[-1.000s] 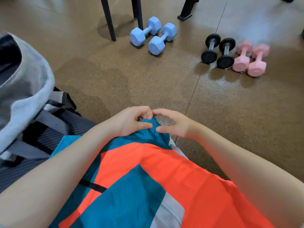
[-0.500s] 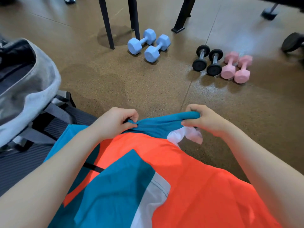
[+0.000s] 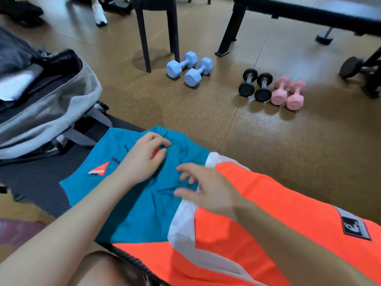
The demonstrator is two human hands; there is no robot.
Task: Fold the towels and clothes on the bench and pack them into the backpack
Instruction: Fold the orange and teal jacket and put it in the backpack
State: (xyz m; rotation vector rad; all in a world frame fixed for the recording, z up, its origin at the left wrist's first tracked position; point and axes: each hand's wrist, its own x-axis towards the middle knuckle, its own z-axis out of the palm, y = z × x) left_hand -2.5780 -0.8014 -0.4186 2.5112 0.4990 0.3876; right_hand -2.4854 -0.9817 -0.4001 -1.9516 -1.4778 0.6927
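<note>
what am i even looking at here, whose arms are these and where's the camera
The camera sits on a person's head, looking down at their own bare arms; there is no machine. The left hand pinches the teal part of a teal, orange and white garment spread on a dark ribbed bench. The right hand hovers over the cloth with fingers spread, holding nothing, though it is blurred. An open grey backpack stands at the left. On the floor beyond lie blue dumbbells, black dumbbells and pink dumbbells.
</note>
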